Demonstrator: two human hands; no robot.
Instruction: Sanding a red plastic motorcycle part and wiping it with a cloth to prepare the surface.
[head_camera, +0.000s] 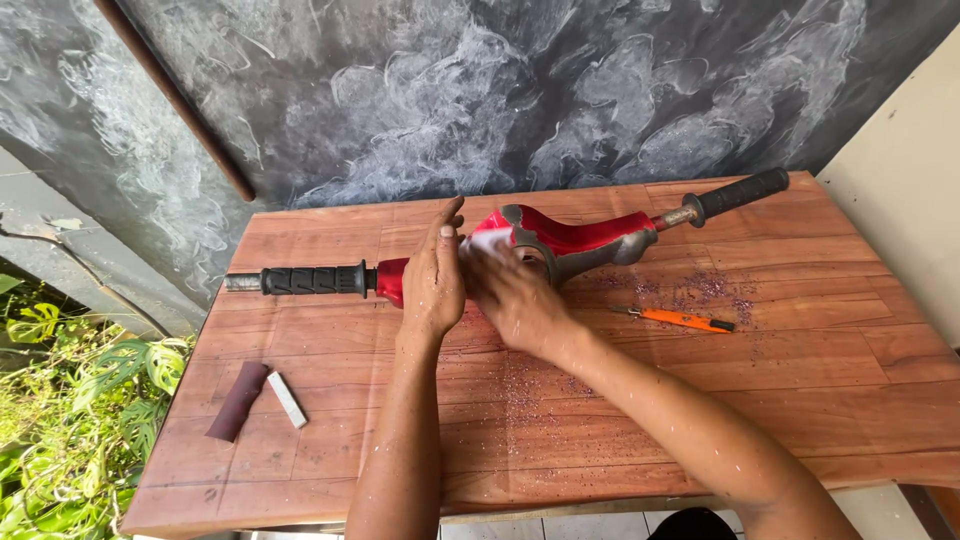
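- Here, bare table (640, 440) is lying nearest me, dusted with filings.
- My left hand (433, 280) is bracing flat, fingers spread, on the red handlebar cover (585, 238); my right hand (510, 290) is pinching a white pad (488, 242) against it.
- The orange cutter (675, 319) is lying right; the sandpaper strip (238, 400) is sitting near the left edge.
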